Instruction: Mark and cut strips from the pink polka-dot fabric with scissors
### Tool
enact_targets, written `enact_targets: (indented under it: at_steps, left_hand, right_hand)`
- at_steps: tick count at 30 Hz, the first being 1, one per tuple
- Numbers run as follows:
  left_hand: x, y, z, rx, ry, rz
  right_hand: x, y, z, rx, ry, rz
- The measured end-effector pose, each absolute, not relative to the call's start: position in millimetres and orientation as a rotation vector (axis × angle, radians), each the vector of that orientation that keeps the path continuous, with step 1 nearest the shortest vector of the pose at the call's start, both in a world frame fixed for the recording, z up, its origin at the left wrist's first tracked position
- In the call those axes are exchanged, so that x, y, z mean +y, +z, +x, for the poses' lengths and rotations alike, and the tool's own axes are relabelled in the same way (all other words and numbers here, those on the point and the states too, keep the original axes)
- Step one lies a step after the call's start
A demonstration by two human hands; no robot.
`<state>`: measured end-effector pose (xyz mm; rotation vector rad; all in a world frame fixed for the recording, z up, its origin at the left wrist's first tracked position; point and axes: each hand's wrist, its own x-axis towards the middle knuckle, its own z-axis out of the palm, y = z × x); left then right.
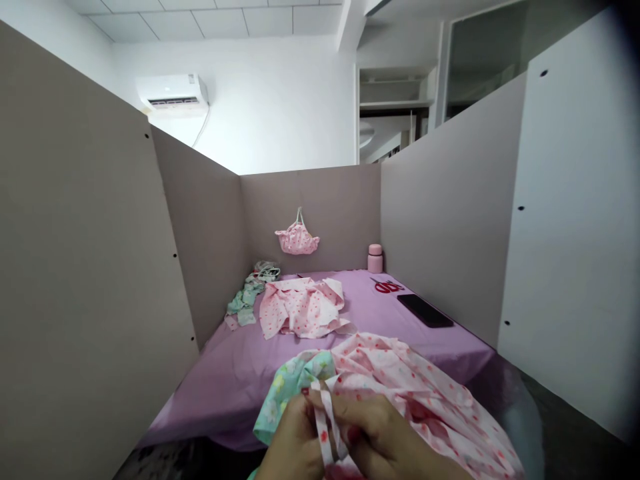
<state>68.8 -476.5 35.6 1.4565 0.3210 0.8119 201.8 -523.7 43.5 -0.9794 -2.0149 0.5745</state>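
Head view looks down a table draped in purple cloth and walled by beige panels. At six o'clock, low in the frame, both hands meet over a bundle of fabric. The left hand closes its grip on a narrow white strap with red dots, fingers curled tight around it; the right hand pinches the same strap from the other side, its grip shut too, thumb and fingertips pressed together. The strap runs up into a pink floral cloth that spreads toward four o'clock, with a mint floral cloth bunched just beside it at seven o'clock (both touch the hands). Farther off, near twelve o'clock, a pink dotted fabric piece lies crumpled on the table, green scraps at its eleven o'clock. Red scissors, a black phone and a pink bottle sit toward one o'clock. A small pink pouch hangs on the back panel.
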Motion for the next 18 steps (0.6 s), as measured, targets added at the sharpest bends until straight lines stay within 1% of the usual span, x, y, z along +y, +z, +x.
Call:
enact_targets:
  at_steps: [4, 11, 15, 18]
  left_hand:
    - [-472, 30, 68, 0.32, 0.717, 1.544]
    - [-475, 31, 63, 0.302, 0.66, 1.434]
    - [-475, 31, 57, 0.445, 0.636, 1.383]
    - [-471, 26, 53, 0.449, 0.697, 1.275]
  right_hand:
    - [-523, 47, 203, -1.967, 0.692, -0.939]
    - [-527, 40, 200, -1.774, 0.761, -0.922]
    - [-531, 38, 203, -1.642, 0.99, -0.851]
    - [-531, 34, 209, -1.542, 1.08, -0.795]
